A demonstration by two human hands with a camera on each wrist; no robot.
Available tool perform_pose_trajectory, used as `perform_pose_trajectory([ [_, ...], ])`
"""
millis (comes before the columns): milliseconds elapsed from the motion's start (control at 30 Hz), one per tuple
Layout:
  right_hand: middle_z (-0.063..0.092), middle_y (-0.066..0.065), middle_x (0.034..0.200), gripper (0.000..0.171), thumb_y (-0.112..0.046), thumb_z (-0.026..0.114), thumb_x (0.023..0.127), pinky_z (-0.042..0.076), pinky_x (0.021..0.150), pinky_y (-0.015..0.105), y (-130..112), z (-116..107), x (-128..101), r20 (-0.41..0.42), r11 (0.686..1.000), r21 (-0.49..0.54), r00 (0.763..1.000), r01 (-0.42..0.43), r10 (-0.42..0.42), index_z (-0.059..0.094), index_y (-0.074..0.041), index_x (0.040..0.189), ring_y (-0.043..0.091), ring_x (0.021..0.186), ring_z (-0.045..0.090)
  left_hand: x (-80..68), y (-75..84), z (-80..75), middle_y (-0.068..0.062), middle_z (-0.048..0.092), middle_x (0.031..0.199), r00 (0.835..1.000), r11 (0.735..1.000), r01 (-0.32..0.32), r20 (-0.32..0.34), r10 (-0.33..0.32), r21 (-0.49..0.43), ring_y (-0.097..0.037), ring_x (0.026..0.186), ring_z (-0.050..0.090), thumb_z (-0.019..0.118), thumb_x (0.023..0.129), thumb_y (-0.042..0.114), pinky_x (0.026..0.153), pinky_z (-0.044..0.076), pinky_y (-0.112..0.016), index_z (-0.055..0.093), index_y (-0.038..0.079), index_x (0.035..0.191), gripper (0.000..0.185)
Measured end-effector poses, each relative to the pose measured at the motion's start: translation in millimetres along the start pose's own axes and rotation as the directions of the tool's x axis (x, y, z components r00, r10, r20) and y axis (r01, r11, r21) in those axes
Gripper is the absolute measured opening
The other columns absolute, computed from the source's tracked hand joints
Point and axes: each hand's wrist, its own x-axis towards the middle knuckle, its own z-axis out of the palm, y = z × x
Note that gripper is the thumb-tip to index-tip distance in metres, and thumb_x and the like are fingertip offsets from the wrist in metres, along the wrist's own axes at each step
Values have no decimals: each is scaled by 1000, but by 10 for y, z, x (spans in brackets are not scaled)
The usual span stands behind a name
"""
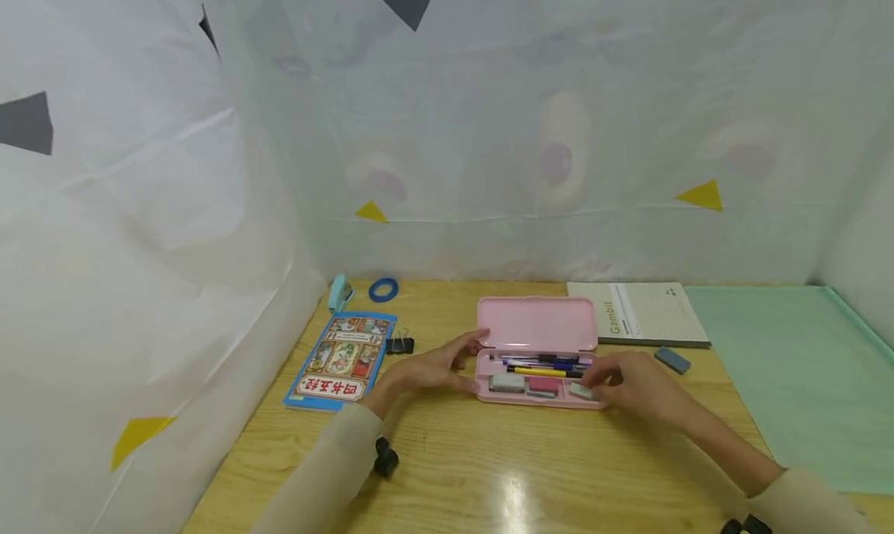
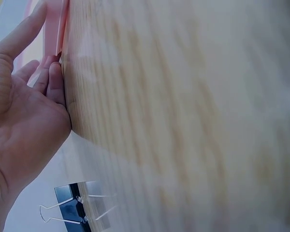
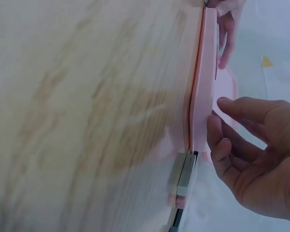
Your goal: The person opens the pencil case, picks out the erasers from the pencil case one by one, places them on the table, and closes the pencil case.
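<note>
A pink pencil case (image 1: pixel 535 322) lies open in the middle of the wooden table (image 1: pixel 489 472), its lid tilted back. The tray holds pens, a yellow pencil (image 1: pixel 536 371) and several erasers (image 1: pixel 507 382). My left hand (image 1: pixel 461 359) rests at the case's left end with fingers straight, the index finger against the lid's edge; the left wrist view shows these fingers (image 2: pixel 52 79) touching the pink case (image 2: pixel 55 29). At the tray's right end, my right hand (image 1: pixel 594 379) has loosely curved fingers (image 3: pixel 217 140) touching the case's rim (image 3: pixel 203 96). It grips nothing that I can see.
A blue picture book (image 1: pixel 342 359), a black binder clip (image 1: pixel 400 345), a blue tape ring (image 1: pixel 383 289) and a light blue stapler (image 1: pixel 340 292) lie to the left. A notebook (image 1: pixel 639 313), a grey eraser (image 1: pixel 673 359) and a green mat (image 1: pixel 789 363) lie to the right. White sheeting walls the table.
</note>
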Motion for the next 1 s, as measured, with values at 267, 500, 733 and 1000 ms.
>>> perform_pose_trajectory([
  [267, 73, -7, 88, 14, -5, 85, 84, 50, 62, 22, -60, 78, 6, -54, 997, -74, 998, -29, 25, 83, -18, 88, 4, 76, 59, 9, -14, 13, -3, 36, 156, 1000, 1000, 11, -3, -11, -3, -20, 139, 39, 78, 95, 28, 119, 31, -45, 17, 42, 165, 94],
  [500, 74, -7, 85, 12, -5, 88, 82, 49, 64, 24, -69, 115, 33, -80, 990, -135, 996, -41, 30, 83, -16, 85, 7, 77, 59, 6, -4, 8, -3, 36, 156, 1000, 1000, -4, -5, 4, 11, -20, 136, 40, 78, 96, 28, 117, 33, -44, 16, 40, 166, 94],
  [733, 75, -6, 83, 10, -6, 88, 81, 50, 64, 25, -100, 122, 57, -77, 986, -158, 996, -55, 43, 84, -14, 85, 8, 76, 61, 3, 6, 9, -3, 37, 155, 1000, 1000, 1, -9, -1, 8, -20, 137, 40, 78, 95, 27, 118, 33, -44, 17, 39, 166, 94],
  [1000, 71, -7, 82, 10, -8, 88, 82, 48, 62, 22, -86, 148, 24, -101, 993, -96, 993, -64, 54, 82, -15, 85, 8, 73, 57, 1, 4, 13, -2, 37, 155, 1000, 1000, 11, -9, -11, -3, -20, 139, 39, 79, 95, 27, 119, 32, -44, 17, 40, 165, 95],
])
